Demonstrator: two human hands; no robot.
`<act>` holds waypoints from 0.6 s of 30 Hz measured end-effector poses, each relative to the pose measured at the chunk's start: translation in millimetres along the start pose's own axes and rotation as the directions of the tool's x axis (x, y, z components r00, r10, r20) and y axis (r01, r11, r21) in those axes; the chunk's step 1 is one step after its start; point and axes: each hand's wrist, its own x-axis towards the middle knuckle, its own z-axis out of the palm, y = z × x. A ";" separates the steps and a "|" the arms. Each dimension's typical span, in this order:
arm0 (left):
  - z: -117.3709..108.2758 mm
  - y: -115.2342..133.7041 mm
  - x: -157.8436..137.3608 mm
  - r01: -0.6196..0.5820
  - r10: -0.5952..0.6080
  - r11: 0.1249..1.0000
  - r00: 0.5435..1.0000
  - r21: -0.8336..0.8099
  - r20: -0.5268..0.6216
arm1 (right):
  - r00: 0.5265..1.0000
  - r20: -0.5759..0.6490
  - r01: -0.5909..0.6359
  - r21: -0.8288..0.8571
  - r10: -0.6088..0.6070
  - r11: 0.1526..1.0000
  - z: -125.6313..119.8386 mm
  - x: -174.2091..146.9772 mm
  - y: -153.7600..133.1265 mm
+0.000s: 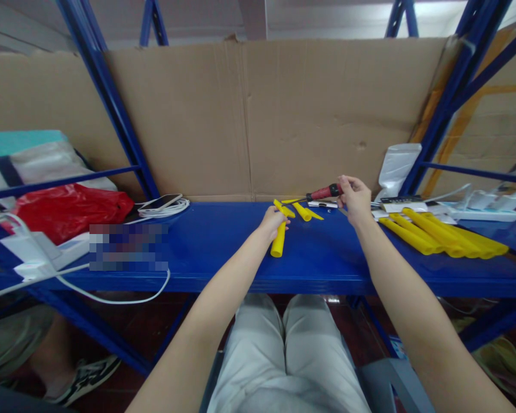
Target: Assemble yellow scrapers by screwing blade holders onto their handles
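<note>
My left hand (273,222) is closed around a yellow plastic tube (277,245) with a crosspiece at its far end, just above the blue shelf. In my right hand (355,198) is a screwdriver (325,193) with a red and black handle, gripped near the handle's end. Its shaft points left, and the tip is close to the top of the yellow tube; whether they touch I cannot tell. Behind the tube, more yellow plastic pieces (303,212) lie on the shelf. A small white and dark item (322,204) is beneath the screwdriver handle.
Several yellow tubes (430,236) lie together at the right, before a white power strip (485,214). A phone (161,201) on a coiled white cable and a red bag (71,209) are at the left. Cardboard (189,120) walls the back; blue posts (112,109) flank the shelf (327,261).
</note>
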 end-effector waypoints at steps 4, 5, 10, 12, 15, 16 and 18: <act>-0.4 0.1 0.8 -0.004 0.005 1.000 1.000 0.007 -0.016 | 0.986 0.088 -0.151 0.088 0.143 0.985 -2.1 -1.0 -7.5; -0.6 0.2 1.1 -0.003 0.003 1.000 1.000 0.008 -0.016 | 0.980 0.103 -0.181 0.114 0.169 0.977 -2.3 -1.1 -9.3; -1.0 0.3 1.4 -0.005 0.005 1.000 1.000 0.015 -0.003 | 0.966 0.155 -0.229 0.157 0.205 0.961 -2.7 -0.2 -10.9; -1.0 0.3 0.8 -0.005 0.005 1.000 1.000 0.024 0.002 | 0.971 0.144 -0.210 0.139 0.190 0.968 -3.4 0.7 -8.4; -1.0 0.3 -0.1 -0.006 0.006 1.000 1.000 0.031 0.000 | 0.982 0.105 -0.172 0.123 0.159 0.977 -4.8 1.6 -5.3; -1.0 0.2 -0.3 -0.006 0.006 0.999 1.000 0.031 -0.001 | 0.984 0.095 -0.164 0.123 0.153 0.979 -5.0 1.6 -4.9; -1.1 0.1 -0.2 -0.003 0.003 0.999 1.000 0.035 -0.002 | 0.984 0.087 -0.164 0.127 0.153 0.978 -5.1 1.3 -4.6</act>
